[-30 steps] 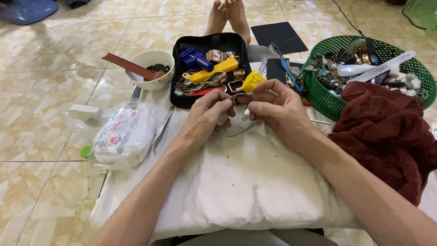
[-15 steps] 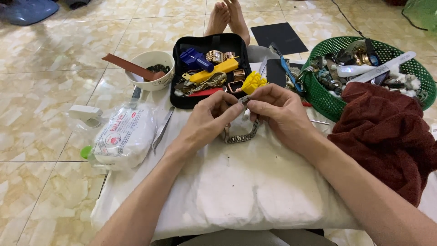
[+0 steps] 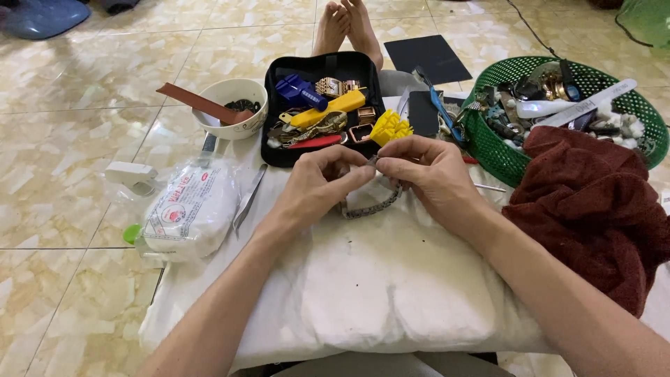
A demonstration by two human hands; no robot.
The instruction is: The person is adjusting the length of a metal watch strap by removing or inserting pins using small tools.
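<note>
My left hand (image 3: 317, 185) and my right hand (image 3: 429, 171) meet fingertip to fingertip above a white cushion (image 3: 377, 293). Between them they pinch a metal watch bracelet (image 3: 373, 204), whose loose end curves down under the fingers. Just beyond the hands lies a black tray (image 3: 279, 150) holding a blue tool (image 3: 300, 91), a yellow tool (image 3: 331, 108), a yellow block (image 3: 391, 128) and watch parts.
A white bowl (image 3: 230, 106) with a brown strap stands left of the tray. Tweezers (image 3: 248, 199) and a white plastic bag (image 3: 192, 209) lie at the left. A green basket (image 3: 488, 143) of parts and a dark red cloth (image 3: 597, 209) are at the right. Bare feet (image 3: 345, 24) rest beyond.
The bracelet has come out from under my fingers and now hangs in a loop below them. Both hands stayed in the same spot.
</note>
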